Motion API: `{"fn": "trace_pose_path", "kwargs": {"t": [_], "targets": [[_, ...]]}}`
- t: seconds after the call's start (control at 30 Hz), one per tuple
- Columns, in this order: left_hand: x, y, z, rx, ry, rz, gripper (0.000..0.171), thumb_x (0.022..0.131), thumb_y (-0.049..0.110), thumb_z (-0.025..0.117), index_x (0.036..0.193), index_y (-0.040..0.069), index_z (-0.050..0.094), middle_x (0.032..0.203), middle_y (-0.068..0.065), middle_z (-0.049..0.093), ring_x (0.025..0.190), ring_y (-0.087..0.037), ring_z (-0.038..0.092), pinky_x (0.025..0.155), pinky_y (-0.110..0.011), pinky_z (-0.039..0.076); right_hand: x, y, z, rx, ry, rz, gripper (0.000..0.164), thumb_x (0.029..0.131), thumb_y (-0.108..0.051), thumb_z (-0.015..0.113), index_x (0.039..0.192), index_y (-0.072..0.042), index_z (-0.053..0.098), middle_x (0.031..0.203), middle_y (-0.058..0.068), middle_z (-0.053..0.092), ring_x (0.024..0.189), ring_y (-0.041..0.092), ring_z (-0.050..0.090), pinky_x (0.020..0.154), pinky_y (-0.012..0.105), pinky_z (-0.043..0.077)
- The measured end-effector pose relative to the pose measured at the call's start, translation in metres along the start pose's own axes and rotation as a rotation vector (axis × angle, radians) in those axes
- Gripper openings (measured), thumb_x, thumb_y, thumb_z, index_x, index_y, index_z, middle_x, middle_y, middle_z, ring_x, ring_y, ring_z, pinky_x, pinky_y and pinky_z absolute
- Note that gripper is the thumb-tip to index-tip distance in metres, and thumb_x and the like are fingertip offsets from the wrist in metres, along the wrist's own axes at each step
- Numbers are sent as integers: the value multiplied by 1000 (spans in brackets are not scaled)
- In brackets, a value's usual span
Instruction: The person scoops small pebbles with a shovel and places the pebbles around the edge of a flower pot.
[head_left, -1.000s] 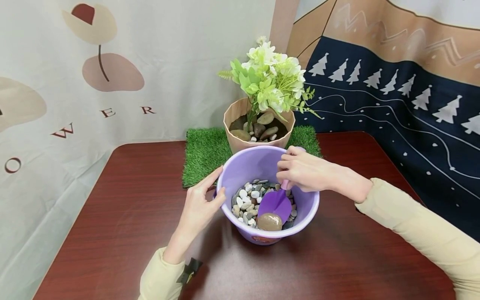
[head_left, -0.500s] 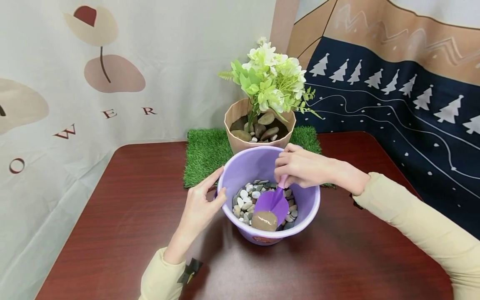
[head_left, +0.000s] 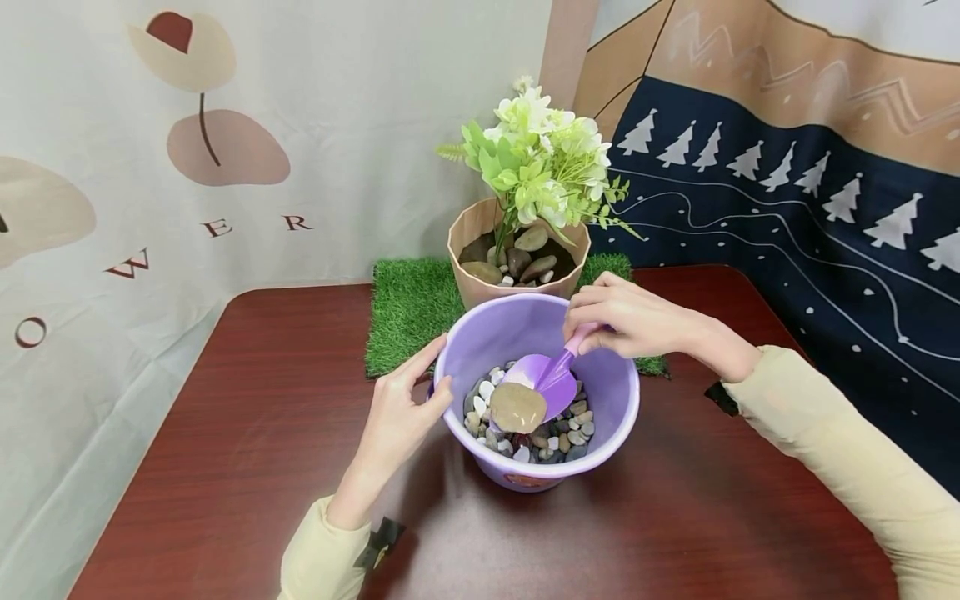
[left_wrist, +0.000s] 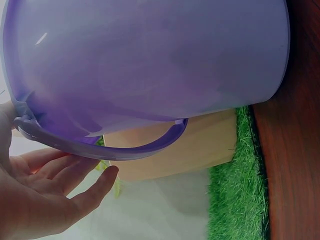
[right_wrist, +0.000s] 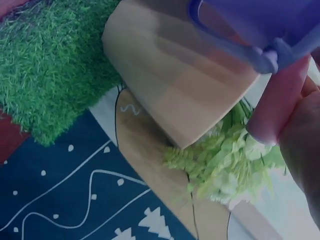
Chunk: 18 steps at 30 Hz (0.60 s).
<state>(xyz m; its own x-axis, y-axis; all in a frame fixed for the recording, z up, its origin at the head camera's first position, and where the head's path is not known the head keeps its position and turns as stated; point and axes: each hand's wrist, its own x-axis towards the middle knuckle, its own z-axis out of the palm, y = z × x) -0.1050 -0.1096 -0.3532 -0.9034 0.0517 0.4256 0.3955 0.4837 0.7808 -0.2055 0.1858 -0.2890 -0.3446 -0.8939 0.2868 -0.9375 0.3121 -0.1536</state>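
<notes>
A purple bucket (head_left: 611,408) with small pebbles (head_left: 573,435) in its bottom stands on the table. My left hand (head_left: 397,408) holds the bucket's left rim, thumb over the edge and fingers on the outside. In the left wrist view those fingers lie beside the bucket's hanging handle (left_wrist: 115,153). My right hand (head_left: 630,317) grips a small purple toy shovel by its pink handle (right_wrist: 280,102). The shovel's blade (head_left: 558,387) is inside the bucket above the pebbles, with a large smooth tan stone (head_left: 517,407) on its front part.
Right behind the bucket, a beige flowerpot (head_left: 480,287) holds white-green flowers (head_left: 540,158), dark soil and stones. It stands on a green turf mat (head_left: 408,308) on the reddish-brown table (head_left: 262,417). Printed curtains (head_left: 337,125) hang behind.
My right hand has tilted and raised the shovel, lifting the large stone up and leftward off the pebbles near the front wall. The left hand and bucket have stayed put.
</notes>
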Motion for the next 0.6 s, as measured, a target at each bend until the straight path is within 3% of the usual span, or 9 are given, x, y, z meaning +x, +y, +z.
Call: {"fn": "trace_pose_path", "kwargs": {"t": [0.37, 0.6], "targets": [[0, -2, 0, 21, 4, 15, 50, 77, 5, 64, 127, 6, 55, 128, -12, 57, 103, -27, 63, 82, -31, 56, -18, 20, -32, -177, 112, 104, 15, 72, -18, 74, 85, -20, 66, 83, -9, 63, 77, 5, 52, 72, 26, 32], [0, -1, 0, 14, 0, 6, 50, 78, 5, 64, 127, 6, 55, 128, -12, 56, 103, -27, 63, 81, -29, 56, -26, 33, -51, -306, 181, 185, 10, 72, -13, 74, 79, -15, 67, 72, -6, 62, 62, 6, 49, 59, 25, 31]]}}
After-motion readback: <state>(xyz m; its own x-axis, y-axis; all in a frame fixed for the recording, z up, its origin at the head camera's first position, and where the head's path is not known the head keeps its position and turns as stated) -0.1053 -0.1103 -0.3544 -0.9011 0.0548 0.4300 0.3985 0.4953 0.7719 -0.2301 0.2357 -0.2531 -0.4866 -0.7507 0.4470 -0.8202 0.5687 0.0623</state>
